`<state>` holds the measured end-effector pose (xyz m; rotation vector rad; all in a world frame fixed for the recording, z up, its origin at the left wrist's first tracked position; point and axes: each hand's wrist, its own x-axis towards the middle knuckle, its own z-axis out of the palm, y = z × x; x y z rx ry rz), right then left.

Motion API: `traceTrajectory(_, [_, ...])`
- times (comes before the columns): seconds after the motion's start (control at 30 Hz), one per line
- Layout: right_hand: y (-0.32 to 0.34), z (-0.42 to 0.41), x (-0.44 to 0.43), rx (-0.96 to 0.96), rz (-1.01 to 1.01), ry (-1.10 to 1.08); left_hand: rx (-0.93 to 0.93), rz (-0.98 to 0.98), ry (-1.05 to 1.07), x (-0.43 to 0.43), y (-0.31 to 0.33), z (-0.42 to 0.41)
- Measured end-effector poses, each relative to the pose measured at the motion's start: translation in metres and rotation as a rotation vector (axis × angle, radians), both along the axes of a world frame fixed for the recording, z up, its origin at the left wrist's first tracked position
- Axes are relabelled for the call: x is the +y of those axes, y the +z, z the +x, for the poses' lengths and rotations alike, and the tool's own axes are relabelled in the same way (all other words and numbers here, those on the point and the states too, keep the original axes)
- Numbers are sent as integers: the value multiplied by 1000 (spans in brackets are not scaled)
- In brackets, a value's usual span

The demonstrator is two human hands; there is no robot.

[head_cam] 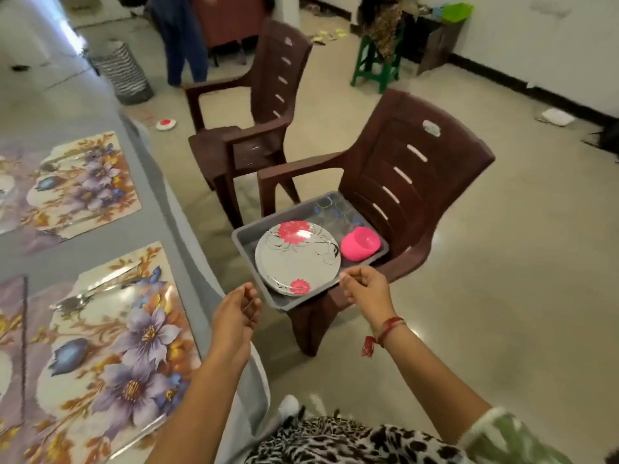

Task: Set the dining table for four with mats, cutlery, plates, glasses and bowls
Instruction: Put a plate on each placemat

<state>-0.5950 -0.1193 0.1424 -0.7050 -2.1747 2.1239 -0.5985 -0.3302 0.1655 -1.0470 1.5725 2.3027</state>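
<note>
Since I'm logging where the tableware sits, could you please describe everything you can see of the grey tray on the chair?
The grey tray is a shallow rectangular tub, plastic by its look, with raised walls. It rests on the seat of the nearer brown chair, its near corner overhanging the front. Inside lie a stack of flowered plates, a pink bowl tipped over and clear glasses at the far end. The right hand reaches its near rim; whether it touches is unclear.
</note>
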Motion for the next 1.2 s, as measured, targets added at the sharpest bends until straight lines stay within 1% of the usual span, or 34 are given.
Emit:
traceTrajectory(0.07, [-11,-32,2,-38,10,70,-20,-1,77,0,-7,-13])
traceTrajectory(0.2, [-31,-89,9,-98,14,123,-73,-40,160,-1,-25,-54])
traceTrajectory(0.43, [-68,-164,27,-237,67,141,-109,-30,165,12,-58,-143])
traceTrajectory(0.63, [-119,-223,35,-357,136,97,-169,-142,120,27,-107,-210])
traceTrajectory(0.8, [-189,-262,44,-552,247,146,-223,-340,27,42,-168,-246])
traceTrajectory(0.87, [-222,-272,47,-643,289,185,-280,-431,-44,49,-199,-258])
traceTrajectory(0.93, [-248,-278,47,-730,352,211,-309,-561,-156,55,-224,-268])
traceTrajectory(1.03, [-285,-283,48,-840,424,204,-332,-831,-354,64,-259,-288])
traceTrajectory(1.1, [-297,-284,48,-869,394,165,-332,-957,-443,64,-275,-299])
traceTrajectory(1.2, [-313,-284,46,-901,283,97,-370,-1070,-557,58,-300,-315])
